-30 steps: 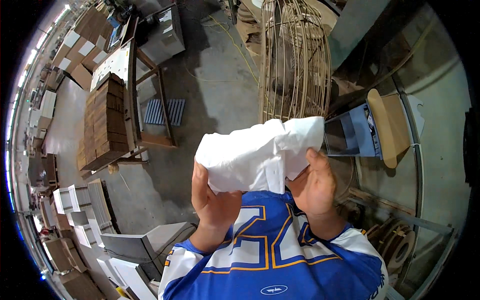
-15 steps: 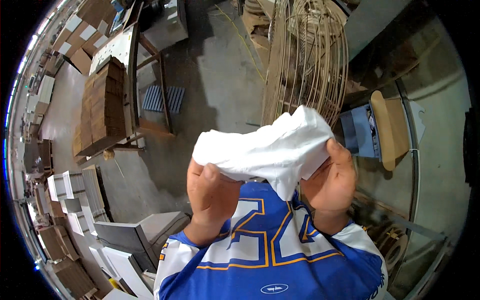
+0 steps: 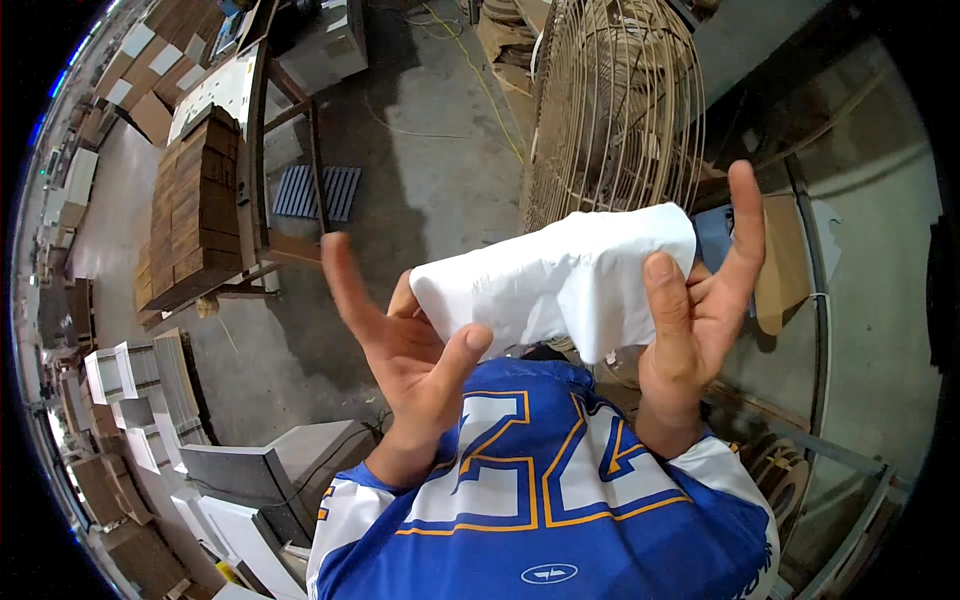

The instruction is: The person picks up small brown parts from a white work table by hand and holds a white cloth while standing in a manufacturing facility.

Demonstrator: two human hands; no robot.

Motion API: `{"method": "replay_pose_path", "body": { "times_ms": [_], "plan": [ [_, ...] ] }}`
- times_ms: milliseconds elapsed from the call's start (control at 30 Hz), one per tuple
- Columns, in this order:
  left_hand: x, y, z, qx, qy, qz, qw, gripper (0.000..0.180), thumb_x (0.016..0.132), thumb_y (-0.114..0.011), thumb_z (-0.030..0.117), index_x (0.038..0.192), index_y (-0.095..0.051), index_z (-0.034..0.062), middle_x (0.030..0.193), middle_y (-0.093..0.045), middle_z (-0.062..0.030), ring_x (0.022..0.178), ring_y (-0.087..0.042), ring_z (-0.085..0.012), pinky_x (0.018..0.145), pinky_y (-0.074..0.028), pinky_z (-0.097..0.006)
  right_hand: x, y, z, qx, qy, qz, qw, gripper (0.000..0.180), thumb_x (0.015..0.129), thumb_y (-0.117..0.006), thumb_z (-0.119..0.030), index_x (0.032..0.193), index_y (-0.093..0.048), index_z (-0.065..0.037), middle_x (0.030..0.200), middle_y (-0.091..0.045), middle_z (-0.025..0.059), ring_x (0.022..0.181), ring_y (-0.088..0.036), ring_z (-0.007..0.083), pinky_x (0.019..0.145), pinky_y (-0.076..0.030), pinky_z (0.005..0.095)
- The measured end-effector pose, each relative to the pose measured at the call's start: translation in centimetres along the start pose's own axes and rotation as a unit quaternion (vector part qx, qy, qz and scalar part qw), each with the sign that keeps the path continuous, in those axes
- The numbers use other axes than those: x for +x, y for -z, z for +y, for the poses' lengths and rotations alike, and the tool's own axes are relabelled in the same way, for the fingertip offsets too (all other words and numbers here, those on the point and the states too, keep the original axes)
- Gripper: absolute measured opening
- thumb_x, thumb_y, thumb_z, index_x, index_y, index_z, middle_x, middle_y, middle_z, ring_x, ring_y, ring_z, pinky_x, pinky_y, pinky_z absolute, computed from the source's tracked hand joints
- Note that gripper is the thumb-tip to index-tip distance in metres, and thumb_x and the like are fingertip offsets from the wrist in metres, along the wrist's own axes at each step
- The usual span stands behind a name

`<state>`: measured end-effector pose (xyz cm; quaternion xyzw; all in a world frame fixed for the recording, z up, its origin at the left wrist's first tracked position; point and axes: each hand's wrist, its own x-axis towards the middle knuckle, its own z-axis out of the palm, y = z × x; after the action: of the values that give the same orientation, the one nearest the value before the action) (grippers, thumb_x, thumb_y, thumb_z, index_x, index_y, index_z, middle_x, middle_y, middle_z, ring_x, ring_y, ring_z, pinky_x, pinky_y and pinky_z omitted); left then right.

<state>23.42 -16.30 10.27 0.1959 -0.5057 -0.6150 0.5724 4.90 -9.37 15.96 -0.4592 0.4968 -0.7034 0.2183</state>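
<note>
A crumpled white cloth (image 3: pixel 560 275), possibly paper, is stretched between my two hands in front of my chest, with a loose fold hanging at its lower middle. My left hand (image 3: pixel 408 362) holds its left end, thumb in front and some fingers behind, the index finger sticking out to the upper left. At the other end, my right hand (image 3: pixel 690 325) pinches the cloth under the thumb while its index finger points up. The cloth covers several of my fingertips.
A large wire-caged fan (image 3: pixel 615 120) stands just beyond the cloth. Left of it are a blue slatted pallet (image 3: pixel 317 193), a table (image 3: pixel 215 98) and a brown stack (image 3: pixel 195 215). A grey box-like unit (image 3: pixel 240 475) is near my left elbow; cardboard (image 3: pixel 785 250) leans at right.
The cloth has been pulled flatter and wider. Both index fingers have lifted off and now stretch outward, and my hands have moved slightly apart.
</note>
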Motion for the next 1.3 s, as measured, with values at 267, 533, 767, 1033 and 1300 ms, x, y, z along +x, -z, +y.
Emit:
{"method": "replay_pose_path", "body": {
  "times_ms": [267, 533, 767, 1033, 1300],
  "plan": [
    [1.4, 3.3, 1.3, 0.211, 0.069, -0.005, 0.975, 0.029, 0.093, -0.077, 0.004, 0.121, -0.072, -0.001, 0.113, -0.067, -0.0108, 0.1, -0.064, -0.0143, 0.087, -0.05, -0.027, 1.7, -1.0, -1.4, -0.284, 0.029, -0.092, 0.954, 0.021, 0.104, -0.061, -0.004, 0.121, -0.073, -0.002, 0.107, -0.077, 0.0174, 0.098, -0.076, 0.0255, 0.084, -0.057, 0.0344],
    [2.9, 7.8, 3.4, 0.353, -0.085, 0.018, 0.932, 0.016, 0.083, -0.081, 0.016, 0.089, -0.074, 0.0026, 0.141, -0.059, -0.0216, 0.136, -0.053, -0.0311, 0.109, -0.046, -0.047, 3.0, -4.1, -2.1, -0.403, 0.023, -0.187, 0.895, 0.014, 0.096, -0.07, -0.008, 0.109, -0.074, -0.005, 0.1, -0.071, 0.017, 0.095, -0.07, 0.0367, 0.08, -0.054, 0.0417],
    [2.5, 12.4, 5.1, -0.008, 0.066, -0.004, 0.998, 0.026, 0.088, -0.075, 0.024, 0.082, -0.063, 0.0027, 0.119, -0.07, -0.0283, 0.111, -0.07, -0.0348, 0.109, -0.049, -0.053, 3.6, -6.5, 1.0, -0.133, -0.108, -0.241, 0.955, 0.026, 0.1, -0.072, -0.028, 0.102, -0.07, -0.001, 0.114, -0.069, 0.0104, 0.104, -0.064, 0.0162, 0.089, -0.051, 0.0339],
    [1.7, 14.4, 6.3, -0.149, 0.077, 0.052, 0.984, 0.033, 0.097, -0.067, 0.037, 0.086, -0.051, 0.0108, 0.087, -0.064, -0.0129, 0.088, -0.064, -0.0258, 0.091, -0.053, -0.05, 1.6, -12.0, 3.1, 0.237, -0.321, -0.183, 0.898, 0.039, 0.099, -0.076, -0.037, 0.108, -0.061, -0.003, 0.089, -0.071, 0.0037, 0.074, -0.065, 0.0079, 0.064, -0.05, 0.0216],
    [0.7, 13.0, 10.6, -0.397, -0.213, 0.021, 0.893, 0.023, 0.1, -0.067, 0.027, 0.093, -0.055, 0.0094, 0.085, -0.068, -0.014, 0.09, -0.072, -0.0321, 0.099, -0.055, -0.056, -2.7, -16.1, -1.8, 0.293, -0.125, -0.189, 0.929, 0.035, 0.099, -0.074, -0.035, 0.109, -0.062, -0.005, 0.091, -0.071, 0.0041, 0.077, -0.065, 0.01, 0.069, -0.049, 0.0264]
  ]
}}
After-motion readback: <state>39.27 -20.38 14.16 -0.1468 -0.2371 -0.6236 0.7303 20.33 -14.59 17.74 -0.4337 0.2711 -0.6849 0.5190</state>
